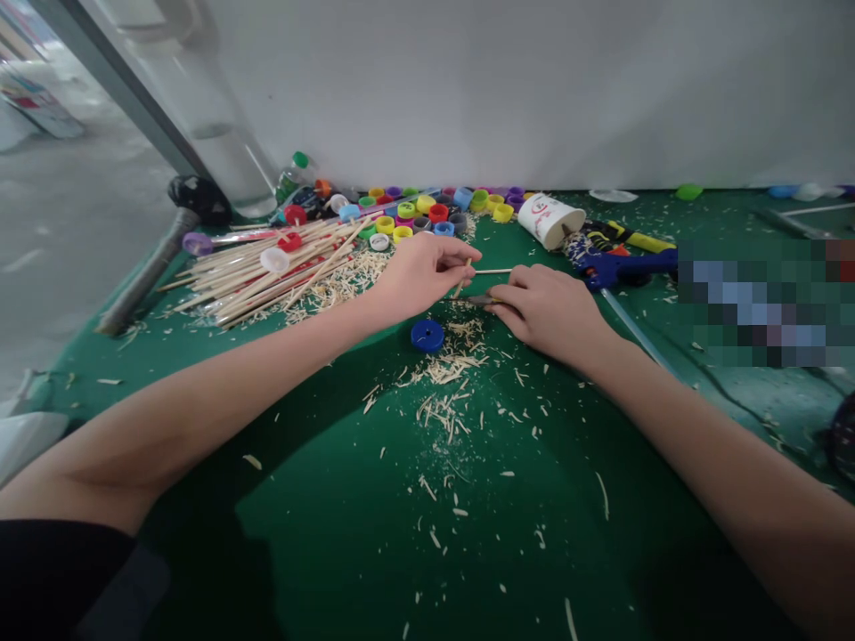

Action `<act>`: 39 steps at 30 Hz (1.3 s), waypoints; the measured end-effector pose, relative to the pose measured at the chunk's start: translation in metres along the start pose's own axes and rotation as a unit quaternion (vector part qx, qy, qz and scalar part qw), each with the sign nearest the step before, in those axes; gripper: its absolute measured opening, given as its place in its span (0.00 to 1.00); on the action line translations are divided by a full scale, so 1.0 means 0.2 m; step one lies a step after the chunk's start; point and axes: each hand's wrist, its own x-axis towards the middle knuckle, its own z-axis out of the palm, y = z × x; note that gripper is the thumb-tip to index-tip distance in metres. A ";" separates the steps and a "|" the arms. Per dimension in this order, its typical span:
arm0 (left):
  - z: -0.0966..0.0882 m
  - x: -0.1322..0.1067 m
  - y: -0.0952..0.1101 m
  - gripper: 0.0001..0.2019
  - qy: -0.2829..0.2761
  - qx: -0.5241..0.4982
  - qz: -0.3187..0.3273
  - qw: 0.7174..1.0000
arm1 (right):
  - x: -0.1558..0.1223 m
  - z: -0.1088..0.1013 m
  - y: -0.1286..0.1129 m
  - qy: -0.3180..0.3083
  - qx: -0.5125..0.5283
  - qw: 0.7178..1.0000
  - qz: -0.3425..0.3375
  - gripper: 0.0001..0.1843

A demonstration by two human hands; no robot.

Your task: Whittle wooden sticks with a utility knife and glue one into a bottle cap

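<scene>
My left hand [424, 274] pinches a short, thin wooden stick [460, 289] that tilts down toward the table. My right hand [554, 307] is closed around a small knife [476, 300], its blade pointing left, close to the stick's lower end. Whether blade and stick touch, I cannot tell. Another thin wooden stick [492, 271] lies level behind, between the two hands. Just below my left hand sits a blue bottle cap [427, 336] with a hole in its middle. Pale wood shavings [444, 369] are scattered around the cap and toward me.
On the green table [334, 534], a pile of wooden sticks [267, 271] lies left. Several coloured caps [437, 213] line the back near a green-capped bottle [292, 178]. A tipped paper cup [551, 221], blue glue gun [624, 267] and yellow-black tool [628, 237] lie right.
</scene>
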 end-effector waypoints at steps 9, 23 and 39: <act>0.01 0.00 -0.02 0.14 -0.024 -0.003 0.005 1.000 | 0.01 0.00 -0.01 -0.005 -0.011 1.000 0.000 0.16; 0.02 0.00 -0.03 0.08 -0.023 -0.006 0.003 1.000 | 0.01 -0.01 -0.02 -0.007 -0.009 1.000 0.002 0.18; 0.00 0.02 -0.05 0.09 -0.017 0.085 0.061 0.994 | -0.02 0.01 0.01 0.034 0.000 0.999 -0.026 0.17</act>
